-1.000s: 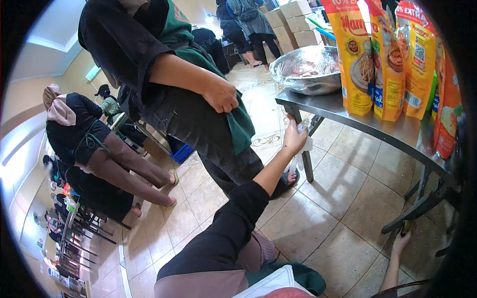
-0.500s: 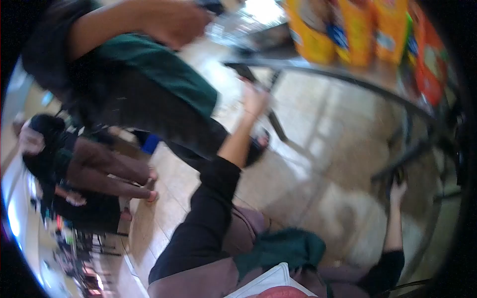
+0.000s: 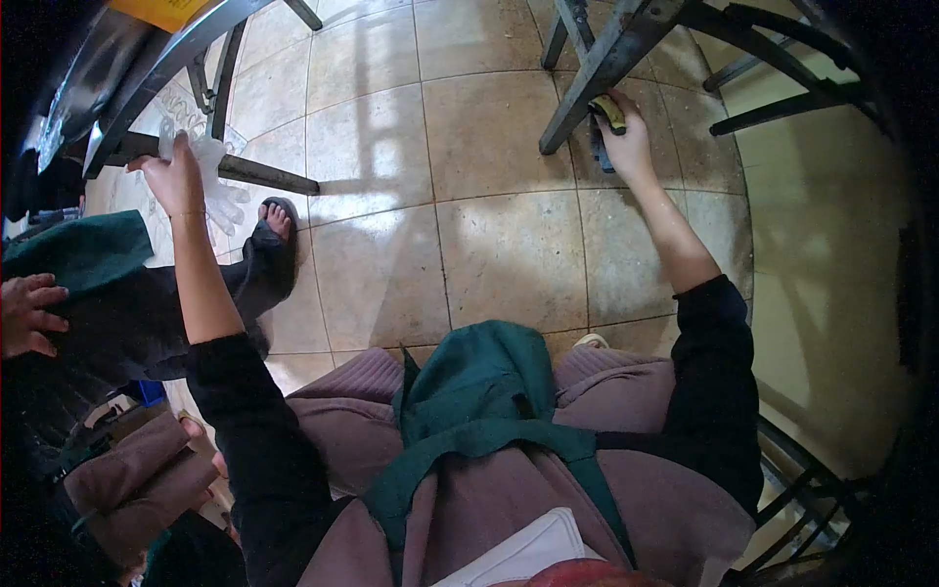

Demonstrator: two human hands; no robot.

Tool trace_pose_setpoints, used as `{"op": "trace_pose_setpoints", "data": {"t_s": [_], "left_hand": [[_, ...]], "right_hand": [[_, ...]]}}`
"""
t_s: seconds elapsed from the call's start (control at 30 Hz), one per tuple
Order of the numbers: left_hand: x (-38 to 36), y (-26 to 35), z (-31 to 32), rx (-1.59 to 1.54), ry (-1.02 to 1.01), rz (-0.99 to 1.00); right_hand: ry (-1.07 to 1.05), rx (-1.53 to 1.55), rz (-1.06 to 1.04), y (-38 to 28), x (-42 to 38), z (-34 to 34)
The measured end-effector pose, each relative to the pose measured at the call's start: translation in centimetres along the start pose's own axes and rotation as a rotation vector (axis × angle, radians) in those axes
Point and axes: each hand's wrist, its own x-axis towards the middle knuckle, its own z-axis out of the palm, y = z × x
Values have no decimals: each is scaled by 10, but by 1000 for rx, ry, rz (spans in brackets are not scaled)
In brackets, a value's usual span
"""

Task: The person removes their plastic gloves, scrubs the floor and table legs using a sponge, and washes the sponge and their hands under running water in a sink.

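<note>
My left hand [image 3: 176, 181] is at the lower left table leg [image 3: 269, 175], thumb stretched to one side and fingers closed about the dark bar. A crumpled clear plastic glove [image 3: 223, 186] hangs beside and behind this hand, its limp fingers pointing down. In my right hand [image 3: 628, 142] is a small yellow-and-black object [image 3: 610, 113] with a blue-grey part below it; its kind I cannot tell. That hand is low over the tiles, right next to the foot of another dark table leg [image 3: 587, 98].
Tan floor tiles [image 3: 509, 249] stretch between my arms, with a wall [image 3: 822, 274] at right. A person's sandalled foot [image 3: 279, 220] is close to my left arm, and their hand [image 3: 29, 315] rests on dark trousers. A yellow packet [image 3: 161, 12] lies on the tabletop.
My view has swung round and down, bringing the floor between my hands into the middle. The colourful packets have mostly left the view. Both hands remain beside the table legs.
</note>
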Motion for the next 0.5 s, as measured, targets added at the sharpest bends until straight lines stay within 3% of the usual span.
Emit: {"op": "trace_pose_setpoints", "data": {"t_s": [0.07,0.13,0.17,0.2,0.27,0.4,0.47,0.5], "left_hand": [[3,3,0,8,-84,-49],[4,-10,5,-9,8,-8],[9,-8,2,-71,-75,66],[6,-9,5,25,24,13],[-1,2,0,77,6,-1],[-7,8,7,-25,174,193],[-3,6,-1,96,4,56],[-3,6,-2,-3,-65,41]], "right_hand": [[42,-53,-18,0,1,3],[45,-42,21,-4,3,4],[46,-33,15,-5,3,4],[27,-38,38,-5,4,2],[1,-27,48,-5,11,3],[-40,-100,-17,9,18,1],[-125,-149,-22,19,20,-3],[-154,-167,-7,-4,20,-8]]}}
